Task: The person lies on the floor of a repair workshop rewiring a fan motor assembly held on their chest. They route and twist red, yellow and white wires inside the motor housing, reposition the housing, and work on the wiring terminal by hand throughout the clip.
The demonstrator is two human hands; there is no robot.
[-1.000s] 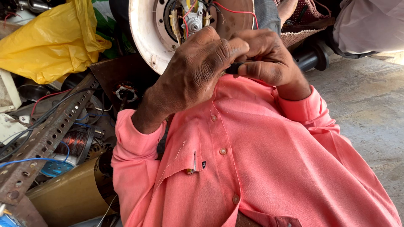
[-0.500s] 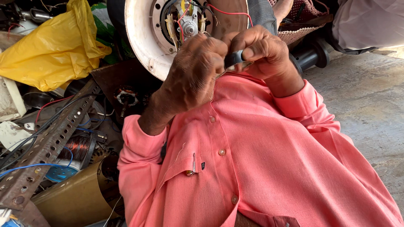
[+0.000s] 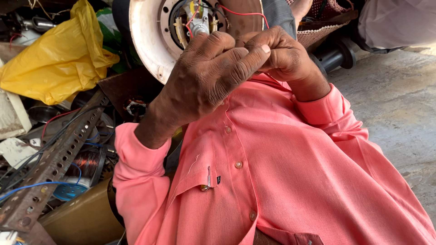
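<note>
Yellow plastic bag [image 3: 56,59] lies at ten o'clock, crumpled over dark clutter. Below it, at eight o'clock, a perforated metal angle bar [image 3: 50,165] runs diagonally, crossed by blue and black wires; a copper coil [image 3: 86,161] sits just beside it, with a tan container [image 3: 79,218] at seven o'clock.

At twelve o'clock stands a white round motor housing [image 3: 150,38], its open centre showing a small hub and a red wire [image 3: 238,12] that arcs toward one o'clock.

The left hand [image 3: 206,77] rises from a pink sleeve, wrist bent, back of the hand toward the camera, fingers curled and the thumb stretched toward two o'clock, its tip touching the right hand. The right hand [image 3: 284,56] meets it just in front of the housing, knuckles up, fingers clenched into a pinch. Both hands close on one spot between them; whatever is pinched there is hidden by the fingers, so it cannot be told what they grasp.

The pink shirt [image 3: 281,172] fills the lower centre to five o'clock. A black cylinder [image 3: 334,53] lies at two o'clock, on bare concrete floor [image 3: 399,109].
</note>
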